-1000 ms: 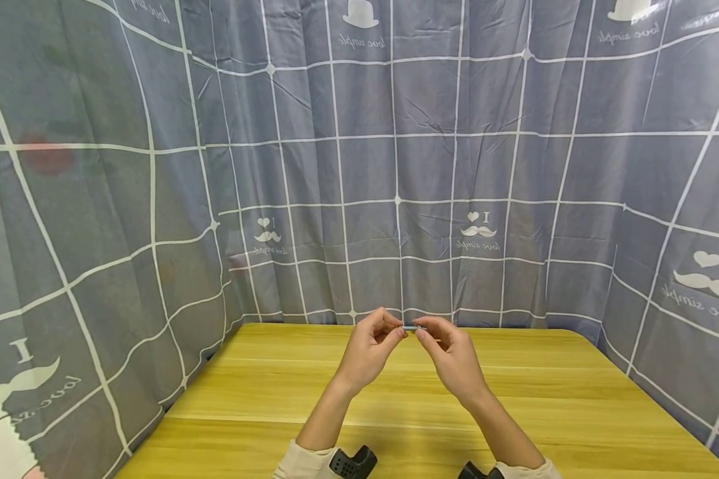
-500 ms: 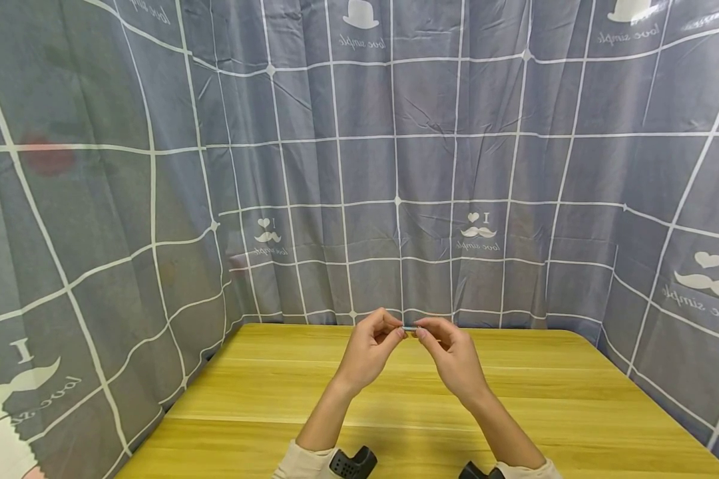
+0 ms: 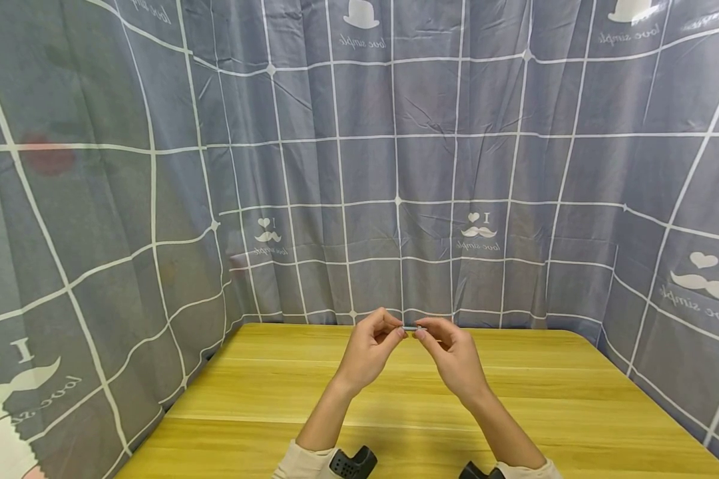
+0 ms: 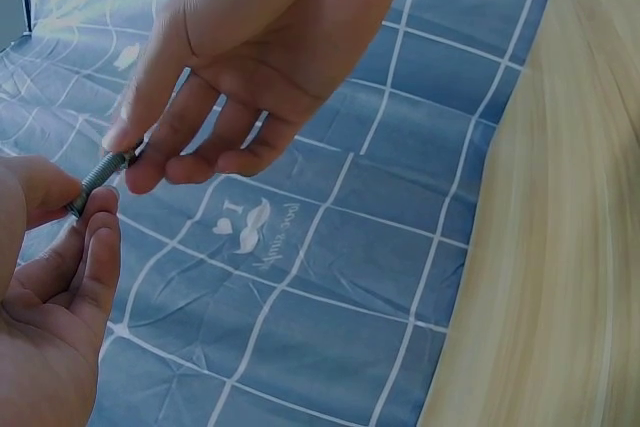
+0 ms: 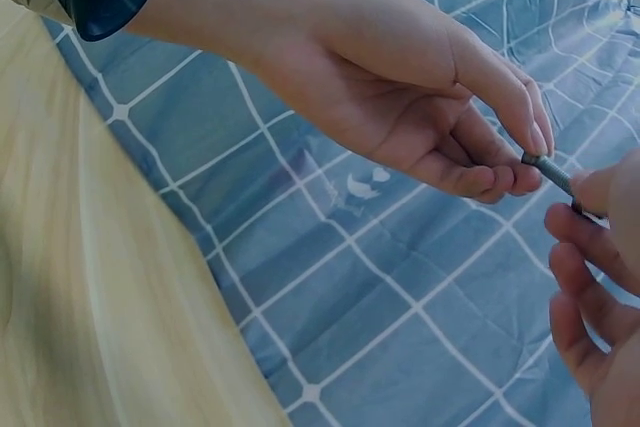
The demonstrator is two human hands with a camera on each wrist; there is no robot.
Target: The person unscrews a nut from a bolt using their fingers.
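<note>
A small grey metal bolt [image 3: 411, 328] spans the gap between both hands, held above the far part of the table. Its threaded shank [image 4: 100, 172] shows in the left wrist view. My left hand [image 3: 364, 349] pinches one end between thumb and fingers; in the right wrist view that end of the bolt [image 5: 530, 159] looks wider, like a head. The thumb and fingers of my right hand [image 3: 451, 356] pinch the other end. A small dark piece shows there between the fingertips, but I cannot tell whether it is a nut.
A yellow wood-grain table [image 3: 263, 399] lies under the forearms. Grey curtains [image 3: 311, 173] with white grid lines hang behind and at both sides. Black wrist devices [image 3: 353, 462] sit on the cuffs. A pale scalloped-edge piece [image 3: 0, 432] shows at the lower left.
The right fingertips shift slightly: closer to the left hand half a second ago, now a little apart again, with more of the bolt showing. The left hand stays in place.
</note>
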